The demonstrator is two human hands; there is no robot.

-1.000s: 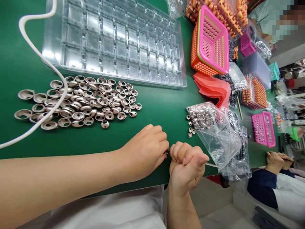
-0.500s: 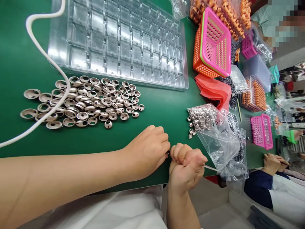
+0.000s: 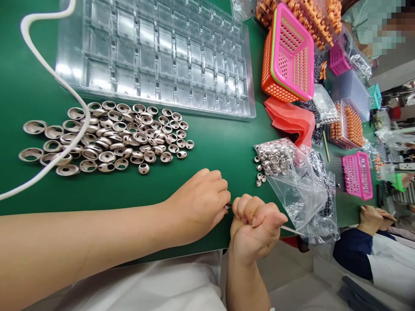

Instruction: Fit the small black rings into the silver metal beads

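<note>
A: Comparing with a moment ago, anything moved?
B: Barely; both hands stay fist to fist at the green surface (image 3: 220,147) edge.
A: Grips?
B: Left hand (image 3: 199,205) curled shut, pinching a tiny metal piece (image 3: 228,206) against the right hand (image 3: 254,226), which clenches a thin white stick (image 3: 290,230). The piece is mostly hidden

Clear compartment tray (image 3: 155,56) at back; pink-orange basket (image 3: 287,56) right; white cable (image 3: 48,77) crossing green table (image 3: 220,142).

Green table (image 3: 220,142), metal caps (image 3: 106,138), tray (image 3: 155,56)
</note>
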